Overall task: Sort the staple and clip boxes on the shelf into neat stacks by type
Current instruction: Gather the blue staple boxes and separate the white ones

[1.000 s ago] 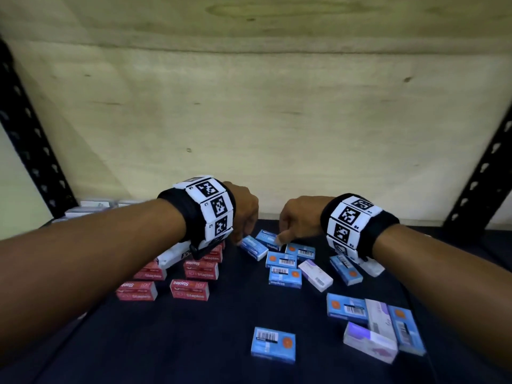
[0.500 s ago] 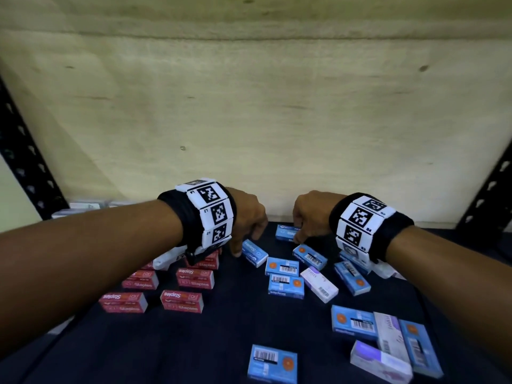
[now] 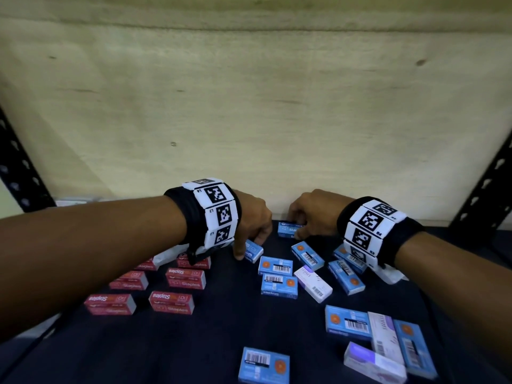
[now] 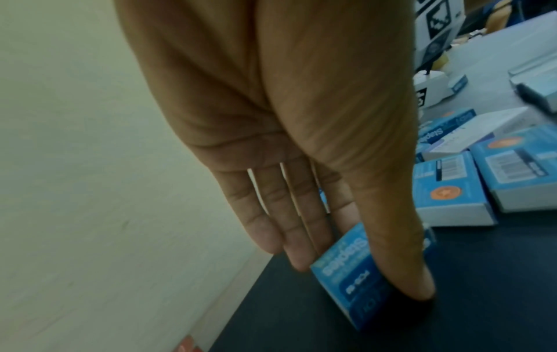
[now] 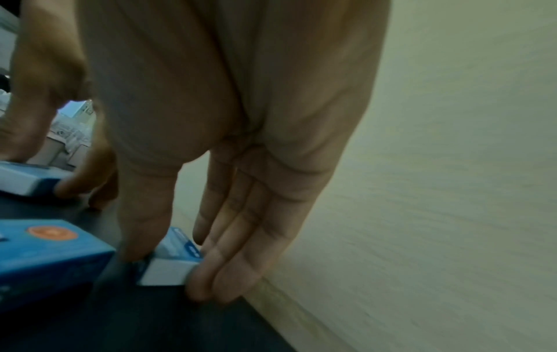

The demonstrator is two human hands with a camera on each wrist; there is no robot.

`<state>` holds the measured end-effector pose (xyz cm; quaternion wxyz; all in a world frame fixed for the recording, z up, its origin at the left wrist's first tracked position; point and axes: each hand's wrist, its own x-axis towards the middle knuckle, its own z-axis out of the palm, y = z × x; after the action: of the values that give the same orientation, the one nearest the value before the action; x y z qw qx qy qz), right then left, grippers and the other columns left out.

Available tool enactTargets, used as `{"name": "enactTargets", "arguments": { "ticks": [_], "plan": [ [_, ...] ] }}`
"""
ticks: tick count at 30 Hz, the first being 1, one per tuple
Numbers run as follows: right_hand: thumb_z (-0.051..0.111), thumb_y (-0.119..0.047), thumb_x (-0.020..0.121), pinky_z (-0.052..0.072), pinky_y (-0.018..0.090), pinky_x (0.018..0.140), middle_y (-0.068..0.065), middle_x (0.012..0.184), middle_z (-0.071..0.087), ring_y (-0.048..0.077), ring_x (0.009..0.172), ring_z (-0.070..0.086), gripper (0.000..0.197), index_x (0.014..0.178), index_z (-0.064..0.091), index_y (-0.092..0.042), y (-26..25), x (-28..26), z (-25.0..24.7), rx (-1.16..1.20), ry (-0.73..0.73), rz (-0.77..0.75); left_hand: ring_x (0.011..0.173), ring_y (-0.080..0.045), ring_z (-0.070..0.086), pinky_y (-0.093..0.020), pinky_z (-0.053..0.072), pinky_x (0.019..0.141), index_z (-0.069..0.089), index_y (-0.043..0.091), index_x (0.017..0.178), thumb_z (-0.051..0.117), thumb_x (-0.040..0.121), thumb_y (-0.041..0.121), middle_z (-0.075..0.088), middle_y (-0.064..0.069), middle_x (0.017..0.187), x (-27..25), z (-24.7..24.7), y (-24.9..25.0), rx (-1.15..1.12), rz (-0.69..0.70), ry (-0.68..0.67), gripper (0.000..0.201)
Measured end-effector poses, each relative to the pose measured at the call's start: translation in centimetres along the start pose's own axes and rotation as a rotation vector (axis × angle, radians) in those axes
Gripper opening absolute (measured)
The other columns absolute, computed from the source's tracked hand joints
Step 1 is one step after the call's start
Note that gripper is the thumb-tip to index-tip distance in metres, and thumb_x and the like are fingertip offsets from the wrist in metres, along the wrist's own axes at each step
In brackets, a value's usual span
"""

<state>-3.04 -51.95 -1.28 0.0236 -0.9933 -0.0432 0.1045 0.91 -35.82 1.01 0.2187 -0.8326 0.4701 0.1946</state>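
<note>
My left hand [image 3: 249, 248] pinches a blue staple box [image 3: 256, 252] between thumb and fingers, low over the dark shelf [image 3: 210, 342]. The left wrist view shows that blue staple box [image 4: 340, 264] tilted on its edge in the left hand [image 4: 358, 274]. Near the back wall, my right hand [image 3: 295, 227] grips another blue box [image 3: 286, 230]. In the right wrist view the right hand [image 5: 171, 270] holds this blue box [image 5: 180, 247] by its long sides. Several red staple boxes [image 3: 171, 302] lie at the left. Loose blue boxes [image 3: 279, 285] and white-purple boxes [image 3: 313, 284] lie in the middle and right.
A plywood back wall [image 3: 249, 120] closes the shelf just behind both hands. Black perforated uprights stand at the left [image 3: 16, 167] and right [image 3: 484, 195]. A bare dark strip of shelf runs along the front left. More blue and white-purple boxes [image 3: 385, 339] cluster at the front right.
My right hand has moved back toward the wall with a blue box in its grip. The left hand's thumb and fingers have closed on the blue box in front of it.
</note>
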Motion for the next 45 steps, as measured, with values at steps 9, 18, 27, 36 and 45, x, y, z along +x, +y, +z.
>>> {"name": "enactTargets", "arguments": {
  "ticks": [9, 18, 27, 36, 45],
  "plan": [
    [0.074, -0.039, 0.084, 0.033, 0.02, 0.057, -0.017, 0.074, 0.05, 0.006, 0.07, 0.049, 0.019, 0.095, 0.065, -0.027, 0.8, 0.0, 0.3, 0.008, -0.01, 0.01, 0.082, -0.011, 0.052, -0.021, 0.036, 0.07, 0.06, 0.026, 0.121, 0.077, 0.08, 0.025, 0.05, 0.014, 0.073, 0.1, -0.1, -1.0, -0.076, 0.0, 0.056, 0.045],
    [0.065, -0.03, 0.092, 0.039, 0.024, 0.073, -0.006, 0.102, 0.064, 0.013, 0.088, 0.055, 0.025, 0.116, 0.064, -0.025, 1.5, -0.3, 0.2, 0.04, 0.011, 0.026, 0.07, -0.006, 0.055, -0.022, 0.037, 0.057, 0.048, 0.026, 0.098, 0.074, 0.082, 0.027, 0.066, 0.006, 0.092, 1.2, 0.0, -3.2, -0.385, -0.154, 0.327, 0.03],
    [0.062, -0.027, 0.094, 0.046, 0.026, 0.07, -0.005, 0.082, 0.074, 0.008, 0.073, 0.063, 0.011, 0.105, 0.059, -0.025, 1.6, -0.1, 0.3, 0.094, 0.0, 0.044, 0.081, -0.013, 0.051, -0.023, 0.036, 0.061, 0.056, 0.02, 0.107, 0.069, 0.087, 0.032, 0.055, 0.009, 0.084, 0.8, 0.2, -3.4, -0.244, -0.214, 0.236, 0.026],
    [0.059, -0.031, 0.096, 0.047, 0.026, 0.065, -0.007, 0.074, 0.071, 0.007, 0.066, 0.065, 0.009, 0.098, 0.052, -0.028, 1.7, 0.1, 0.6, 0.12, 0.024, 0.015, 0.096, -0.024, 0.057, -0.029, 0.039, 0.073, 0.057, 0.017, 0.12, 0.056, 0.094, 0.041, 0.061, -0.005, 0.113, 1.5, 0.9, -2.9, -0.028, -0.247, 0.181, 0.035],
    [0.062, -0.032, 0.094, 0.054, 0.028, 0.067, -0.003, 0.074, 0.073, 0.009, 0.062, 0.067, 0.012, 0.094, 0.051, -0.027, 1.7, 0.4, 0.7, 0.136, 0.042, 0.033, 0.086, -0.02, 0.049, -0.028, 0.037, 0.074, 0.055, 0.018, 0.116, 0.053, 0.096, 0.041, 0.058, -0.002, 0.105, 2.3, 0.8, -3.4, -0.04, -0.246, 0.18, 0.032]
  ]
}}
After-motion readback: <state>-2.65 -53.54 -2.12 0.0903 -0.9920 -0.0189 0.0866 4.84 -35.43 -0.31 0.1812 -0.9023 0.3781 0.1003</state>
